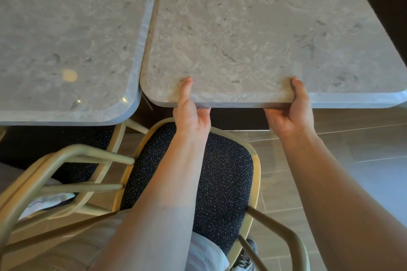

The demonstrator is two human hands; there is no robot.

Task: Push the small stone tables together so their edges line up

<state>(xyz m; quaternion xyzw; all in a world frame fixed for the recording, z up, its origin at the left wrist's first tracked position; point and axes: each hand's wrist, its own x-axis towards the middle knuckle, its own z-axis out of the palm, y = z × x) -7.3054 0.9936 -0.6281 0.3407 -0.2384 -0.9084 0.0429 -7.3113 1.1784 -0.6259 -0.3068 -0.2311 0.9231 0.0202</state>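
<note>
The floor point(363, 145) is laid with long grey-brown wood-look planks, with pale grout lines between them, and a dark base runs beneath the tables. Two grey mottled stone tables with rounded corners and polished, bevelled edges fill the upper part of the view. The left stone worktop point(66, 28) shows a small round glint of reflected light near its front corner. The right stone worktop point(253, 28) sits just beside it, their inner sides nearly touching along the seam, but its front edge lies further back than the left one's, so the front edges are not in line. The person's left hand point(190, 114) grips the front edge of the right stone worktop near its left corner, thumb flat on top and fingers curled out of sight underneath, clamped on the slab. The right hand point(290, 110) grips the same edge further right in the same way, thumb on top, fingers tucked under the stone. Below the arms stands a chair with a dark navy speckled fabric seat point(220, 178) in a rounded brass-coloured metal frame; a second like frame point(55, 160) of thin curved tubes stands to its left.
</note>
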